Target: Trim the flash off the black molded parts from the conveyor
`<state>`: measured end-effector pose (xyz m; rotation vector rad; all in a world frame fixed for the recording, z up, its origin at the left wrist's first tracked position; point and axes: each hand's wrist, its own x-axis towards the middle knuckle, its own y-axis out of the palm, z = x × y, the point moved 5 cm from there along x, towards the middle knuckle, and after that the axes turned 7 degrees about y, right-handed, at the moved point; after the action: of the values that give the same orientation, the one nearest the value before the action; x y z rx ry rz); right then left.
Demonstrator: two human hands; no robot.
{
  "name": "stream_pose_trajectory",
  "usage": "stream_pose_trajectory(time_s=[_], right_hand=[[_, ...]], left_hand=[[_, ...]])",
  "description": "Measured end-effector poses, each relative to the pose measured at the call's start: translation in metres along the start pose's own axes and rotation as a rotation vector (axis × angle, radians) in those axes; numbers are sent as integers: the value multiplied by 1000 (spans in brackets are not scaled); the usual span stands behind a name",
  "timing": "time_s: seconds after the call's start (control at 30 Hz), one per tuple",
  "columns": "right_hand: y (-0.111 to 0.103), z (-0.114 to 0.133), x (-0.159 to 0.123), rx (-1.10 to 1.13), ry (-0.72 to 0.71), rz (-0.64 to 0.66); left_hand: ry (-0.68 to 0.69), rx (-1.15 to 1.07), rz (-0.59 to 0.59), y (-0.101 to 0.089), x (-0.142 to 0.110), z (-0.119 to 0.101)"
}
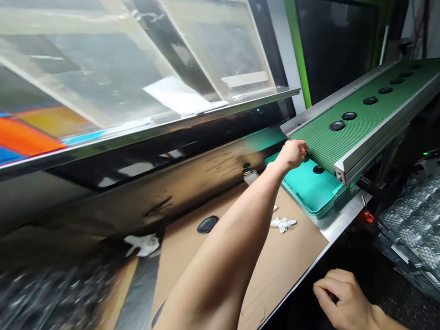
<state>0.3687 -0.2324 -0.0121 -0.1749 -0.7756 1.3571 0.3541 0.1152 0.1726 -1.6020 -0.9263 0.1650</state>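
Note:
My left hand (294,153) reaches over the teal bin (309,190) beside the near end of the green conveyor belt (330,151). Its fingers are closed on a black round disc (306,157), which they partly hide. Another black disc (318,169) shows in the bin just below. Near the table's front edge, my right hand (338,291) is held with its fingers curled; whatever may be inside is hidden. A larger black disc (207,224) lies on the brown cardboard (292,256), left of my left forearm.
Several black discs ride on the belt, one (337,125) closest to its end. A crumpled white cloth (283,224) and a small bottle (250,176) are on the table. Another white cloth (142,244) lies left. Clear plastic trays (412,220) are stacked at right.

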Motion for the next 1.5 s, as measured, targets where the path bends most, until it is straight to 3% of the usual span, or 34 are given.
stream_pose_trajectory(time_s=[0.13, 0.23, 0.33, 0.5, 0.57, 0.73, 0.83, 0.93, 1.03, 1.1, 1.13, 1.23, 1.3, 1.37, 1.5], right_hand=[[17, 31, 51, 93, -204, 52], [23, 23, 67, 106, -165, 17], [32, 5, 74, 91, -69, -27], [63, -5, 84, -12, -108, -44], [73, -6, 84, -110, -147, -79], [76, -5, 77, -217, -177, -143], [71, -4, 78, -233, -167, -123], [67, -4, 81, -247, -177, -65], [63, -5, 87, -203, -133, 50], [62, -2, 99, -175, -79, 124], [63, 1, 108, -181, -54, 150], [74, 16, 155, -291, -23, 201], [90, 23, 197, -421, -8, 219], [110, 22, 237, -561, 39, 273], [149, 18, 281, -609, 42, 432]], left_hand=[[-131, 9, -164, -10, -52, 40], [-241, 22, -186, -10, -90, 80], [-269, 48, -92, 7, -104, 104], [-246, 144, 185, 71, -71, 88], [-303, 75, 189, 94, -54, 78], [-382, -377, 119, 135, -34, 64], [-397, -396, 128, 130, -30, 57], [-364, -404, 46, 88, -35, 50], [-300, -604, -232, 22, -79, 49], [-335, -928, -465, -10, -137, 60], [-395, -1102, -530, -16, -172, 67], [-689, -1513, -665, -1, -273, 93], [-798, -1702, -768, 18, -319, 104], [-817, -1835, -831, 35, -340, 110], [-812, -1933, -870, 48, -340, 118]])
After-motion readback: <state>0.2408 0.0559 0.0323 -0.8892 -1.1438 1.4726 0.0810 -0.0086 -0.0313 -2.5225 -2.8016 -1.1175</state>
